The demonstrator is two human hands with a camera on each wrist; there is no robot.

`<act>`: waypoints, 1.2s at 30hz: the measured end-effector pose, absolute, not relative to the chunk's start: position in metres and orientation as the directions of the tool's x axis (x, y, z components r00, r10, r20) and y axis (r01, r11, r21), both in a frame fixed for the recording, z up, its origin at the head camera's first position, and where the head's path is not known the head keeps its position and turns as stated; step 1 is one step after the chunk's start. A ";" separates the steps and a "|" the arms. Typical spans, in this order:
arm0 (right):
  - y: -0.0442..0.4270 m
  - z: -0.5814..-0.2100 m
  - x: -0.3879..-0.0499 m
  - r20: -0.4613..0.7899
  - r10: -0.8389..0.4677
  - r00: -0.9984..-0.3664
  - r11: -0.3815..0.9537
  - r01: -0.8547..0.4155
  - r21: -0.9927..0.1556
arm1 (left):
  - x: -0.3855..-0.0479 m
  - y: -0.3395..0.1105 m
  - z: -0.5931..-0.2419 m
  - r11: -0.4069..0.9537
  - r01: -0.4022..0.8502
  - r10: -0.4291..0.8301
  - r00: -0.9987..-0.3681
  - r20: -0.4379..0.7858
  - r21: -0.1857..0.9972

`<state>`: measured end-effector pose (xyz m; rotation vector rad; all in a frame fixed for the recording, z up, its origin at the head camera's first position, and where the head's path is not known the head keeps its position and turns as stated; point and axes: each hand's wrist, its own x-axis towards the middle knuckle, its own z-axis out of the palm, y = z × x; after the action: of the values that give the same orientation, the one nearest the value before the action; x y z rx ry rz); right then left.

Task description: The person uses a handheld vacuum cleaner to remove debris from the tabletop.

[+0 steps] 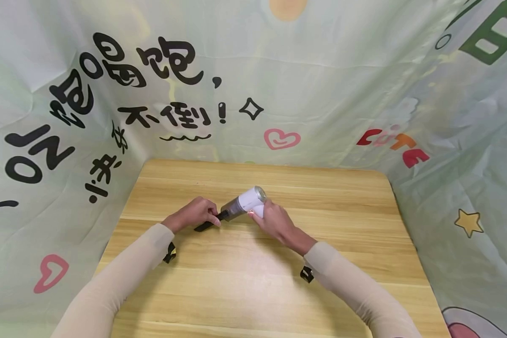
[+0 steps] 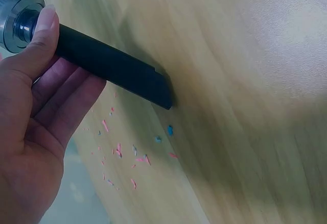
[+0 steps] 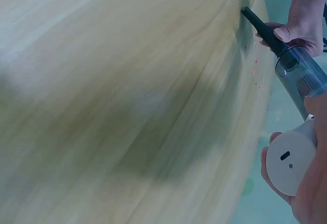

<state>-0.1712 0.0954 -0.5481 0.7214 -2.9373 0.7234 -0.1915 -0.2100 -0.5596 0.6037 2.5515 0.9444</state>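
A white handheld vacuum cleaner [image 1: 248, 200] with a clear grey dust cup [image 3: 301, 76] is held over the table. My right hand [image 1: 276, 219] grips its white handle, whose round end cap [image 3: 291, 163] shows in the right wrist view. With thumb and fingers my left hand [image 2: 38, 117] pinches the black crevice nozzle [image 2: 112, 63] close to where it joins the cup. The nozzle points down toward the tabletop; whether its tip touches the wood I cannot tell. Small pink and blue scraps [image 2: 119, 150] lie scattered on the wood beside the nozzle.
The light wooden table [image 1: 245, 291] has rounded far corners. A printed cloth [image 1: 321, 94] with lettering, hearts and a star hangs behind it and along both sides. A black strap piece shows beneath each wrist.
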 end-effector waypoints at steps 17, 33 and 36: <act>0.080 -0.533 -0.194 0.183 -0.489 -0.853 0.779 -0.522 -0.349 | -0.202 -0.222 -0.557 0.692 0.257 0.457 -0.880 -0.133 0.674; 0.069 -0.529 -0.199 0.172 -0.476 -0.863 0.812 -0.506 -0.291 | -0.211 -0.231 -0.554 0.693 0.261 0.445 -0.888 -0.114 0.672; 0.066 -0.529 -0.200 0.171 -0.474 -0.864 0.815 -0.504 -0.285 | -0.212 -0.233 -0.554 0.697 0.261 0.445 -0.888 -0.118 0.668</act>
<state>-0.1999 0.0664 -0.5286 0.7844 -2.9046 0.4952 -0.2121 -0.2326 -0.5541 0.5610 2.6369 0.9776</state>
